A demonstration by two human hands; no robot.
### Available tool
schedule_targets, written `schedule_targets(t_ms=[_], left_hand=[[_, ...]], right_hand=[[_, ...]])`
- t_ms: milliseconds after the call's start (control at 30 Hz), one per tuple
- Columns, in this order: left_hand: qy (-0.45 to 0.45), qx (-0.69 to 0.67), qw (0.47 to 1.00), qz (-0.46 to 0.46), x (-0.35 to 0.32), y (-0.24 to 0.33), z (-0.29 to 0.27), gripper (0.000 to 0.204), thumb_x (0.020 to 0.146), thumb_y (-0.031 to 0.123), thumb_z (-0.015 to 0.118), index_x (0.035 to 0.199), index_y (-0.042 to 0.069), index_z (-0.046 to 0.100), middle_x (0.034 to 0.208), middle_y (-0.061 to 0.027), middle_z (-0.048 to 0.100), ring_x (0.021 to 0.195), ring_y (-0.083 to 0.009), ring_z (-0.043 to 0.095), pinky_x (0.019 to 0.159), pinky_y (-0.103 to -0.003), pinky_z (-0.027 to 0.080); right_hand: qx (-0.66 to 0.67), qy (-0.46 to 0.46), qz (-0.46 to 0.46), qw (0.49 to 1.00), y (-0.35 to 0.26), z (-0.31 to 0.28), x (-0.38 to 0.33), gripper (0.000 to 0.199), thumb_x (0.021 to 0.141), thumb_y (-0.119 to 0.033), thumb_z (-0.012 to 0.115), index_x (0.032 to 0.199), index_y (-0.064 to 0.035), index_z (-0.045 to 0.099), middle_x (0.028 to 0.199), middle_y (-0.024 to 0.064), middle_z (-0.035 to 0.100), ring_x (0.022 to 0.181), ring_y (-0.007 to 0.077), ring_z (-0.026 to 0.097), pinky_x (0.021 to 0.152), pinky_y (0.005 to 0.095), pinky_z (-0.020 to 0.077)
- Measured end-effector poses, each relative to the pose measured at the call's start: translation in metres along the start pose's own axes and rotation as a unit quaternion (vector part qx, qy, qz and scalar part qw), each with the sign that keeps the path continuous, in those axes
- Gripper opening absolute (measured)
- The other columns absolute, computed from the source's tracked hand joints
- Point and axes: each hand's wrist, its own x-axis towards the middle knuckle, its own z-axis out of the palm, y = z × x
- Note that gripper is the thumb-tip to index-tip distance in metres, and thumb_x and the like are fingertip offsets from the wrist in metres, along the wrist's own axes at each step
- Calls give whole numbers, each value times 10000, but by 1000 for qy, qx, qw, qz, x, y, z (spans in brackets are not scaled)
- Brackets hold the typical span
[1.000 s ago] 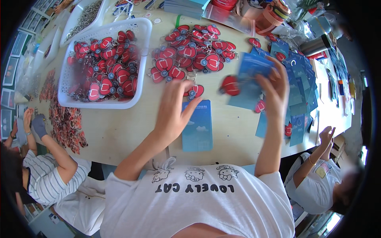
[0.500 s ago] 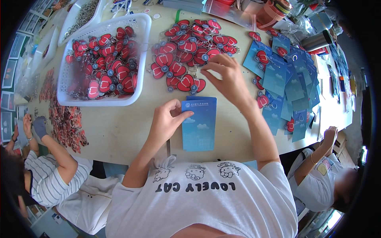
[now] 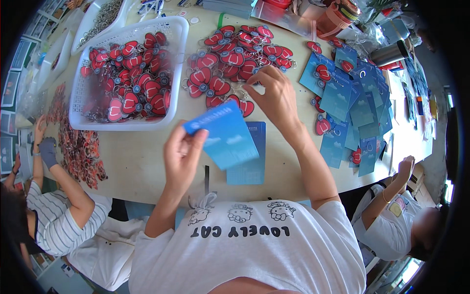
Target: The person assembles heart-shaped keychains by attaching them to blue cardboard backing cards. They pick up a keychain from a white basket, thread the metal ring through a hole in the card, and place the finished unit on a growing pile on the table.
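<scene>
My left hand (image 3: pixel 182 156) pinches a blue card (image 3: pixel 223 132) by its lower-left corner, thumb on top and fingers beneath, and holds it lifted off the table (image 3: pixel 137 161), tilted so its long axis runs from near my left thumb up and away toward the right. Under it, flat near the table's near edge, lies a stack of blue cards (image 3: pixel 249 164) of the same kind, its long axis running away from me.

My right hand (image 3: pixel 274 93) is out past the lifted card, fingers curled down with the tips pinching into the loose pile of red keychains (image 3: pixel 235 59) spread over the middle of the table; whether it has one gripped I cannot tell, since the fingertips hide the contact. The pile lies straight beyond the card and just under the right hand, so the right hand is much the nearer to it, while the left is well back toward the near edge.

To the left of the pile, a white basket (image 3: pixel 78 105) holds more red keychains. Along the right edge, finished blue cards with keychains (image 3: pixel 342 93) lie fanned and overlapping. A person in a striped shirt (image 3: pixel 54 220) works at the left edge, another person (image 3: pixel 391 220) at the right corner.
</scene>
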Motion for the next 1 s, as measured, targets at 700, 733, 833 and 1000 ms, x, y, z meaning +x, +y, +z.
schedule_targets(t_ms=[700,733,833,1000], left_hand=[[74,-58,985,146,69,-7,63,142,963,103,574,1022,-16,624,915,16,617,829,-13,525,720,-166,416],[70,-84,985,132,67,-5,69,132,949,92,594,1028,-7,633,930,8,631,840,-23,545,736,-175,427],[25,-128,985,110,63,0,74,154,918,88,641,1025,-19,614,954,-21,634,862,-60,565,762,-208,447],[16,-225,974,20,57,4,76,196,901,108,666,1060,2,622,1002,-33,644,922,-81,581,827,-241,454]], right_hand=[[303,27,10,953,-24,-51,1,173,816,-118,732,893,12,647,1109,119,549,873,155,608,778,289,494],[309,48,7,950,-25,-48,3,167,823,-112,726,898,14,646,1101,118,551,870,141,605,774,278,496],[478,19,129,869,-41,-56,0,114,846,-41,696,877,41,624,1076,86,570,868,108,597,766,244,510],[538,54,124,832,-48,-56,-6,262,836,14,692,1051,23,543,1042,66,584,904,120,613,782,249,517]])
